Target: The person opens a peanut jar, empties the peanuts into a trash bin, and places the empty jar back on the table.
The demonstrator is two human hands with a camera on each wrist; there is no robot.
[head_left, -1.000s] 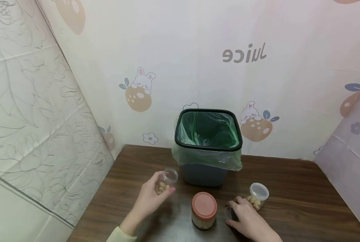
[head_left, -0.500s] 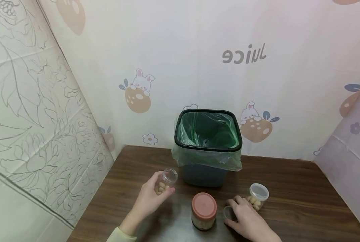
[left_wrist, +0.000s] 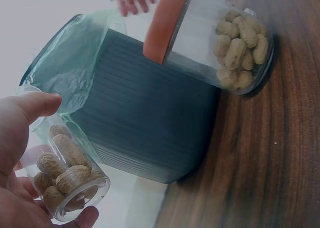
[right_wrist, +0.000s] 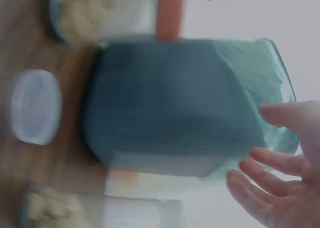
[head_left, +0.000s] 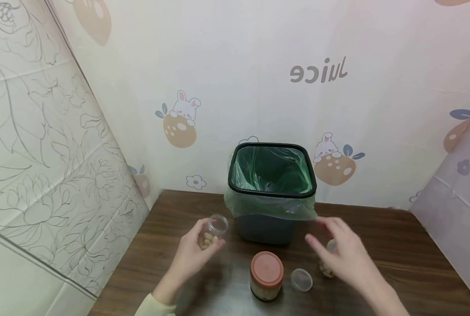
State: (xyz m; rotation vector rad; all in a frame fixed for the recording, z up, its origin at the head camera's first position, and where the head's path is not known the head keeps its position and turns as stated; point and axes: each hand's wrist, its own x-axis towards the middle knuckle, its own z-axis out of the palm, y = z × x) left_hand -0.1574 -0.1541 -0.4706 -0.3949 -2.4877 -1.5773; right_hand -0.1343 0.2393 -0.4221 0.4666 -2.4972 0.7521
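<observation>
My left hand [head_left: 190,253] grips a small clear jar [left_wrist: 70,170] with several unshelled peanuts at its bottom. That jar has no lid on, and its mouth tilts toward the bin. Over the right of the table, my right hand [head_left: 347,252] is raised with fingers spread and nothing in them. Below it a clear round lid [head_left: 302,280] lies flat on the table. A second small jar of peanuts [head_left: 327,269], capped in the earlier frames, stands partly hidden behind the right hand. Between the hands is a larger peanut jar [left_wrist: 240,48] with an orange-red screw lid [head_left: 267,268].
A dark grey-blue bin [head_left: 264,229] with a black rim and a green bag liner stands at the back of the brown wooden table [head_left: 396,250]. Behind it hangs a printed cloth [head_left: 235,74], and a patterned panel [head_left: 53,175] rises at the left.
My right hand has let go of the clear lid, leaving it on the table, and has risen up and forward. The left hand with its jar has shifted slightly left and upward.
</observation>
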